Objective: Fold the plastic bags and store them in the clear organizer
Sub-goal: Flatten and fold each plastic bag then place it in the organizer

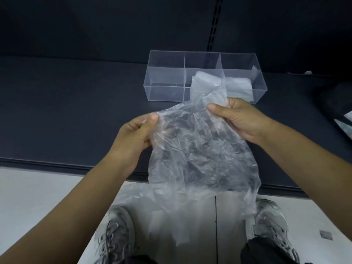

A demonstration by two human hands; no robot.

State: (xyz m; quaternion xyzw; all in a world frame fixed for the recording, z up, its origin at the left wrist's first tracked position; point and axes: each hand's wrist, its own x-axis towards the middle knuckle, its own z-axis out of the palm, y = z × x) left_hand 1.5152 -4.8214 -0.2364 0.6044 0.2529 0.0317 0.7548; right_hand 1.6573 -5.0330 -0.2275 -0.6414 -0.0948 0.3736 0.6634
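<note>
A crumpled clear plastic bag (200, 153) hangs in the air over the shelf's front edge, reaching down towards my shoes. My left hand (137, 134) pinches its upper left corner between thumb and fingers. My right hand (238, 119) grips its upper right part, where the plastic bunches up. Behind the hands stands the clear organizer (165, 80) with three compartments. A folded bag (207, 80) lies in the middle compartment and another folded bag (239, 86) in the right one. The left compartment shows nothing inside.
The organizer rests on a dark shelf (66, 111) whose front edge runs across the view below my hands. A dark object (337, 100) and a pale sheet (345, 126) lie at the far right. My grey shoes (116, 235) stand on the light floor.
</note>
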